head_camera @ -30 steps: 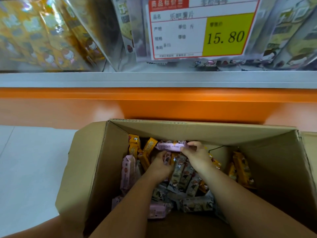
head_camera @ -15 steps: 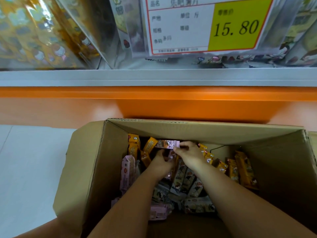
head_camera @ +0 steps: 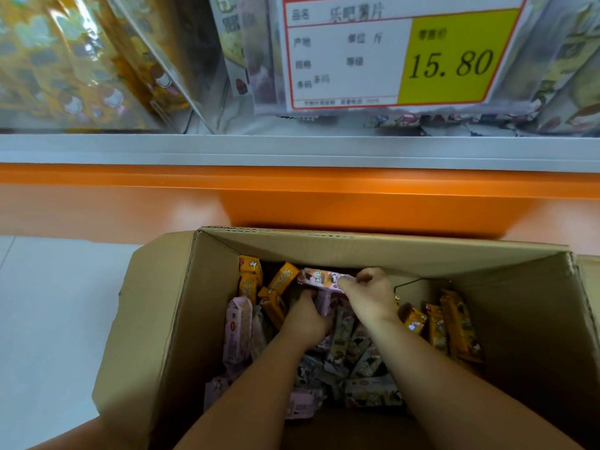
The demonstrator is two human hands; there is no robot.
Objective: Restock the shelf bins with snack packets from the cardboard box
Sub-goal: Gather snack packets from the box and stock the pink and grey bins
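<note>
shop floor [head_camera: 48, 303], cardboard box [head_camera: 324, 251]: pink packet [head_camera: 319, 278] pinched in right fingers [head_camera: 347, 282]

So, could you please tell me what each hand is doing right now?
Left hand: curled among the loose packets in the cardboard box; grip cannot be told.
Right hand: closed, pinching a pink packet.

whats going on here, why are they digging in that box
A person has both hands in an open brown cardboard box on the floor below the clear plastic shelf bins. The right hand pinches a pink snack packet by one end, near the box's far wall. The left hand is down among the loose pink and grey packets, its fingers hidden. Yellow packets lie at either side.
</note>
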